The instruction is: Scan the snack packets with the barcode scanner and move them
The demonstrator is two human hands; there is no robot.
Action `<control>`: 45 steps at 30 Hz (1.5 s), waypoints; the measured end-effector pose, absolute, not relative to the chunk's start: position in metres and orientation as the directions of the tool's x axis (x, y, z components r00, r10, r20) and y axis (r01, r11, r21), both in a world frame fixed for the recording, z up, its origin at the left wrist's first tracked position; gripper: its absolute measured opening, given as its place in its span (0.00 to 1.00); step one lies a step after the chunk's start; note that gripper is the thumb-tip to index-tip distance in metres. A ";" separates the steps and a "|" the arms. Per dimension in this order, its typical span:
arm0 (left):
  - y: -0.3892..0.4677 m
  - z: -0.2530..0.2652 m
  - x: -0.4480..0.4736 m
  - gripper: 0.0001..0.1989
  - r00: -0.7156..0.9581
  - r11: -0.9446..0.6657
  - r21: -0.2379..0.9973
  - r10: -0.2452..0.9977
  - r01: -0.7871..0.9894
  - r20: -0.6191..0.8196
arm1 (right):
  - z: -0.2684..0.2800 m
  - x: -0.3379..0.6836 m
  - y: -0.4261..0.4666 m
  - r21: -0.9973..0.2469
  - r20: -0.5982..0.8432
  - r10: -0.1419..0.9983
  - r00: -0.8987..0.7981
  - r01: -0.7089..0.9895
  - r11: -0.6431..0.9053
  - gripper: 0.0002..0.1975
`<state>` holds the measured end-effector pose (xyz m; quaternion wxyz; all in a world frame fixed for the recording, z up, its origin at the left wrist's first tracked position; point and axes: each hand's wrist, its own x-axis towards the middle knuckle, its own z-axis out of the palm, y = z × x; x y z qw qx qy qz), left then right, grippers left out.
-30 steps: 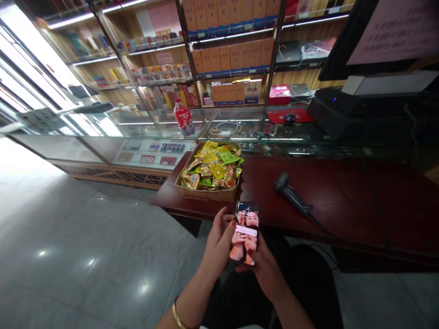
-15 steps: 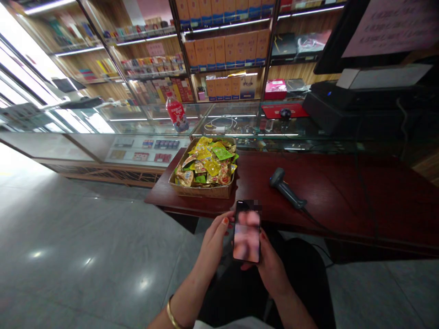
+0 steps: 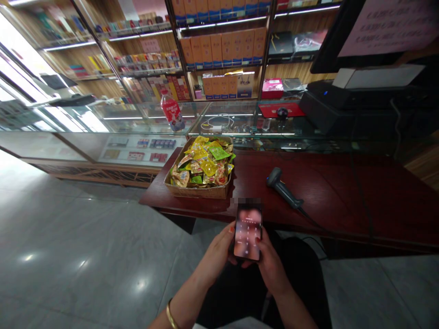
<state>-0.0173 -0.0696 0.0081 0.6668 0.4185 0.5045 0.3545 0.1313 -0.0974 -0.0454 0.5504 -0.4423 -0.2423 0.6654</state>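
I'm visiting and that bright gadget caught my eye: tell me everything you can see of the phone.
The thin, dark-edged rectangular phone looks like glass in front; its back is hidden. Its lit, pinkish screen shows pale, keypad-like rows of marks, too small to read. It is held face up, in front of the dark red, wooden-looking table. The bare left hand cups its left edge; the bare right hand grips the right, thumb over the screen.

Black-edged phone (image 3: 248, 232) — face up, lit a blurred pink, keypad (image 3: 248, 236) showing — between the fingers (image 3: 259, 243).
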 end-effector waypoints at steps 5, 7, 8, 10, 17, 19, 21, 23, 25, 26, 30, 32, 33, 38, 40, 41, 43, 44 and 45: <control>-0.071 0.009 -0.015 0.30 0.337 0.471 0.873 0.848 -0.125 -0.409 | -0.044 0.133 -0.096 -0.852 -0.268 0.963 -0.013 -0.463 -0.243 0.30; -0.071 0.008 -0.014 0.29 0.376 0.495 0.851 0.833 -0.178 -0.406 | -0.040 0.133 -0.095 -0.871 -0.261 0.965 -0.028 -0.424 -0.248 0.30; -0.071 0.007 -0.013 0.29 0.386 0.499 0.843 0.831 -0.201 -0.400 | -0.038 0.134 -0.095 -0.882 -0.253 0.967 -0.033 -0.402 -0.245 0.29; -0.072 0.005 -0.013 0.28 0.383 0.497 0.837 0.837 -0.230 -0.391 | -0.033 0.135 -0.094 -0.916 -0.206 0.978 -0.044 -0.342 -0.209 0.27; -0.072 0.009 -0.013 0.27 0.337 0.487 0.831 0.856 -0.270 -0.392 | -0.040 0.145 -0.089 -0.997 -0.035 0.999 0.017 0.069 -0.036 0.26; -0.072 0.010 -0.012 0.25 0.328 0.496 0.823 0.854 -0.278 -0.404 | -0.048 0.149 -0.088 -0.990 -0.004 1.000 0.027 0.139 -0.007 0.24; -0.072 0.011 -0.011 0.24 0.321 0.507 0.815 0.850 -0.280 -0.418 | -0.052 0.152 -0.088 -0.990 0.001 0.998 0.060 0.142 -0.008 0.23; -0.071 0.011 -0.010 0.24 0.314 0.526 0.806 0.840 -0.272 -0.442 | -0.051 0.153 -0.087 -0.996 -0.014 0.996 0.091 0.090 -0.022 0.24; -0.071 0.011 -0.010 0.24 0.300 0.542 0.800 0.832 -0.260 -0.466 | -0.047 0.153 -0.086 -0.999 -0.038 0.994 0.104 0.005 -0.039 0.25; -0.071 0.011 -0.011 0.25 0.291 0.545 0.798 0.831 -0.258 -0.474 | -0.044 0.153 -0.085 -0.998 -0.052 0.993 0.104 -0.038 -0.048 0.25; -0.070 0.010 -0.013 0.25 0.271 0.543 0.792 0.836 -0.280 -0.477 | -0.037 0.152 -0.083 -0.987 -0.100 0.991 0.092 -0.138 -0.087 0.22; -0.069 0.010 -0.014 0.24 0.268 0.543 0.786 0.837 -0.294 -0.478 | -0.036 0.150 -0.082 -0.980 -0.110 0.991 0.076 -0.177 -0.095 0.21; -0.069 0.010 -0.014 0.24 0.268 0.545 0.783 0.836 -0.300 -0.479 | -0.036 0.149 -0.082 -0.976 -0.111 0.991 0.071 -0.196 -0.095 0.22; -0.070 0.011 -0.018 0.23 0.263 0.551 0.770 0.833 -0.323 -0.486 | -0.039 0.146 -0.083 -0.973 -0.114 0.992 0.060 -0.207 -0.099 0.22; -0.072 0.012 -0.024 0.23 0.244 0.548 0.770 0.836 -0.326 -0.492 | -0.039 0.148 -0.083 -0.978 -0.128 0.990 0.067 -0.176 -0.114 0.22; -0.074 0.012 -0.029 0.23 0.233 0.550 0.771 0.835 -0.321 -0.499 | -0.040 0.150 -0.084 -0.979 -0.139 0.987 0.075 -0.160 -0.126 0.22; -0.077 0.012 -0.039 0.23 0.195 0.551 0.776 0.835 -0.307 -0.515 | -0.040 0.154 -0.083 -0.979 -0.164 0.981 0.102 -0.138 -0.149 0.22; -0.078 0.012 -0.046 0.22 0.171 0.549 0.780 0.835 -0.301 -0.522 | -0.041 0.156 -0.083 -0.978 -0.175 0.978 0.114 -0.134 -0.160 0.22; -0.080 0.011 -0.053 0.22 0.142 0.545 0.783 0.837 -0.299 -0.529 | -0.041 0.158 -0.082 -0.977 -0.186 0.975 0.122 -0.133 -0.169 0.23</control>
